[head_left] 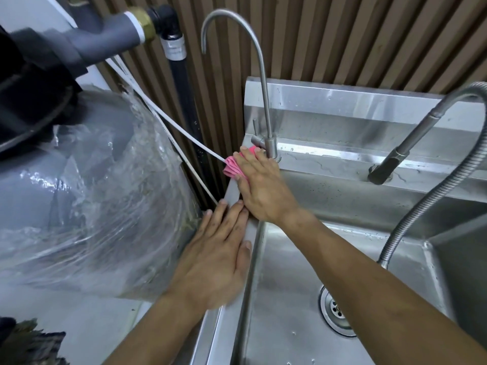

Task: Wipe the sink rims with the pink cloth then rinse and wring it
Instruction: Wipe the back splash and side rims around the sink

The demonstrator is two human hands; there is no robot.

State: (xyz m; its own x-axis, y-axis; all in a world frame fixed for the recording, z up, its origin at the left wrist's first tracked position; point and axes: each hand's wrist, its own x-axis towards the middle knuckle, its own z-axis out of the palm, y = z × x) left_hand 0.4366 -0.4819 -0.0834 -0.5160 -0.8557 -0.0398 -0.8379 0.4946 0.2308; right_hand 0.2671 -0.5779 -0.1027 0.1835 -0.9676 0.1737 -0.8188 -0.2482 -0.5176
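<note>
Your right hand [259, 187] presses the crumpled pink cloth [234, 167] flat-fingered onto the steel sink's left rim [232, 196], your left hand [216, 254] lying flat with straight fingers; rinsing and wringing remain.

Lighting is even and fairly bright, apparently from overhead. Strong glare strips lie on the steel backsplash [342, 106] and white highlights on the plastic wrap [110, 206] at left. Soft shadow sits under the right hand [259, 188]. Wide-angle distortion bends the wall slats [329, 35]. The grey pipe [87, 40] at upper left is smeared, out of focus.
</note>
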